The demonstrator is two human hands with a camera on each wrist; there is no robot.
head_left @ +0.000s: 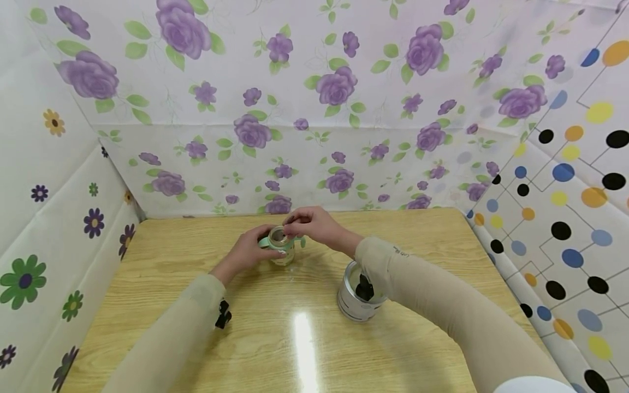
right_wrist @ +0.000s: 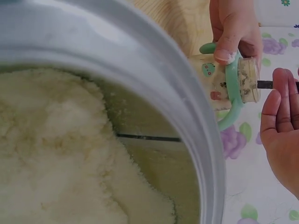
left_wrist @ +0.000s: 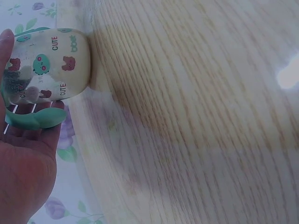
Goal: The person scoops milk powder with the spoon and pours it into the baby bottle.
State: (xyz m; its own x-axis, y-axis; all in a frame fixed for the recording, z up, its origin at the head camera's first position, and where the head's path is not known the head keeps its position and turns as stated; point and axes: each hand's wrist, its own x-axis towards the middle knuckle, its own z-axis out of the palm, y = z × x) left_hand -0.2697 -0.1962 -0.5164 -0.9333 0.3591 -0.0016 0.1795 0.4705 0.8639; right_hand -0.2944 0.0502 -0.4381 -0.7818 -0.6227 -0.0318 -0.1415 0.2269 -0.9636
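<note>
A clear baby bottle [head_left: 283, 258] with a green two-handled collar and cartoon prints stands uncapped near the table's back edge. My left hand [head_left: 245, 252] grips it around the collar, thumb in front. Pale powder clings inside its neck in the right wrist view. At the mouth, my right hand [head_left: 318, 226] pinches a thin dark handle [right_wrist: 265, 84] whose far end goes into the bottle; what is on that end is hidden. Below the right forearm stands an open metal can [head_left: 351, 307], holding pale yellow powder [right_wrist: 51, 149].
The wooden table [head_left: 255, 349] meets flower-printed cloth [head_left: 304, 164] at the back. A dotted cloth [head_left: 565, 245] rises on the right. Black camera mounts [head_left: 223, 315] hang from the wrists, the right one in front of the can's opening.
</note>
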